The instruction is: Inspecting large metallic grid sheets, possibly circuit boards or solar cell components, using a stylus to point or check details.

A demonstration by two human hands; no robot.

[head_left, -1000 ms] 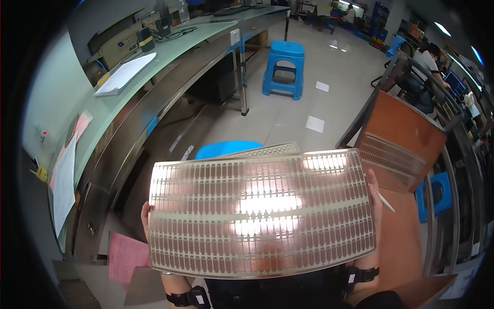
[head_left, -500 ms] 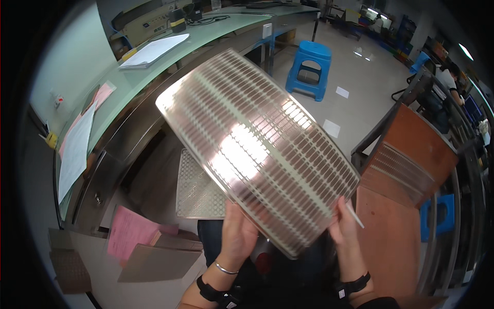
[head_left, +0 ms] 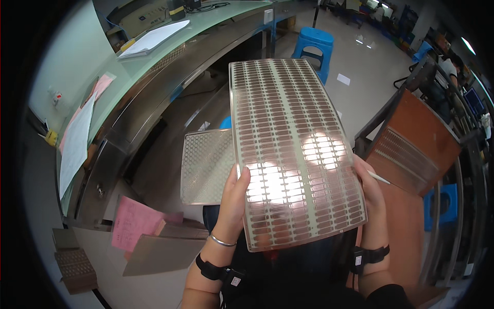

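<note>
A large copper-coloured circuit board panel [head_left: 283,118], covered in rows of small repeated patterns, is held up in front of me, its near edge over my lap. My left hand [head_left: 234,198] grips its left edge, thumb on the face. On the opposite edge is my right hand [head_left: 371,188], its fingers partly hidden behind the panel. A thin white pen-like stick [head_left: 380,177] juts out from that right hand. Light glares off the lower half of the panel. Beyond my left hand, a second panel with a round pattern [head_left: 203,165] shows, partly covered by the first.
At the left runs a glass-topped bench [head_left: 110,85] with papers [head_left: 154,38]. A pink sheet [head_left: 135,224] and cardboard [head_left: 162,255] stand low left. To the right, a reddish-brown board rack [head_left: 411,139] holds another panel. A blue stool [head_left: 315,44] stands ahead.
The panel has turned from a leftward slant to nearly upright in view and shifted right. Both hands have moved up along its edges, and the right hand has moved farther right with the white stick.
</note>
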